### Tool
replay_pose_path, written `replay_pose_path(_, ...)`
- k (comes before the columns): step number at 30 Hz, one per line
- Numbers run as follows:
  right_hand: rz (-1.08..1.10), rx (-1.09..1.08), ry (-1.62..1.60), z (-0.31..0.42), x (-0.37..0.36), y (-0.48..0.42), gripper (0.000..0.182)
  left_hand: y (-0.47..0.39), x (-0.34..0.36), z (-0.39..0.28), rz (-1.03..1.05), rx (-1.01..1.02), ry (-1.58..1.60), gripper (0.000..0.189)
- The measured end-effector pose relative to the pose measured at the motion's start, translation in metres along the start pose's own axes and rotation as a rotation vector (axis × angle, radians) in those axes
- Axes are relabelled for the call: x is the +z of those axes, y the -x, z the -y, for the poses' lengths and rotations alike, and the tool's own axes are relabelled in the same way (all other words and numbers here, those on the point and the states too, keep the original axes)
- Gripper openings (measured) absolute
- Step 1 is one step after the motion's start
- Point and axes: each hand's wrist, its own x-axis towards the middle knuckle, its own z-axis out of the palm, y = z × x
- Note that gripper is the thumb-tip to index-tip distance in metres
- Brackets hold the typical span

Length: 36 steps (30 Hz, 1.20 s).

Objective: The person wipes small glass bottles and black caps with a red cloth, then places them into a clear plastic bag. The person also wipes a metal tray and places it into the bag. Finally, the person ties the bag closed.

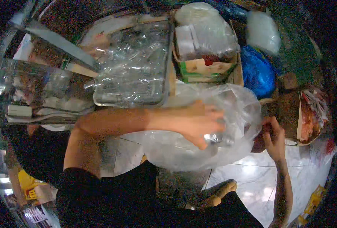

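Note:
A large translucent plastic bag lies before me with its mouth opened to the right. My left hand is over the bag's mouth, blurred by motion. Shiny clear pieces show beside its thumb and fingers; whether they are gripped or lie in the bag I cannot tell. At the bag's right rim, my right hand pinches the film between thumb and fingers. Beyond my left forearm stands a clear-walled tray heaped with small clear, glossy pieces.
An open cardboard box holds bagged white goods. Right of it sits a blue plastic bag. Another carton with plastic-wrapped contents stands at the right. Light marble-patterned tiles cover the floor. A person's dark sleeve shows at left.

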Motion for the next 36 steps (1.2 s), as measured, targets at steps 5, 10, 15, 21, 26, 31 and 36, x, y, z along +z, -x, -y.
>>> replay_pose_path(5, 0.024, -0.05, -0.02, -0.002, -0.002, 0.006, 0.019, -0.007, -0.002, 0.019, -0.239, 0.089, -0.002, 0.049)
replay_pose_path(10, -0.213, 0.039, -0.088, -0.016, -0.006, 0.022, 0.016, 0.086, -0.088, 0.112, -0.614, -0.242, -0.449, 0.04)
replay_pose_path(15, -0.218, -0.055, -0.061, -0.019, -0.003, 0.014, 0.017, 0.224, -0.069, 0.216, -0.137, -0.986, -0.558, 0.05)
replay_pose_path(21, -0.214, -0.006, -0.033, -0.032, -0.001, 0.02, 0.024, 0.249, -0.041, 0.235, -0.288, -0.818, -0.698, 0.062)
replay_pose_path(26, -0.079, 0.06, -0.048, -0.009, -0.005, 0.007, 0.023, 0.176, -0.089, 0.126, -0.669, -0.547, -0.32, 0.063)
replay_pose_path(31, -0.1, 0.023, -0.039, -0.005, 0.0, 0.004, 0.02, 0.046, -0.037, 0.03, -0.323, -0.006, -0.142, 0.064)
replay_pose_path(36, -0.113, -0.072, 0.069, -0.008, 0.004, 0.007, 0.019, 0.015, -0.034, 0.039, -0.289, -0.037, -0.206, 0.051)
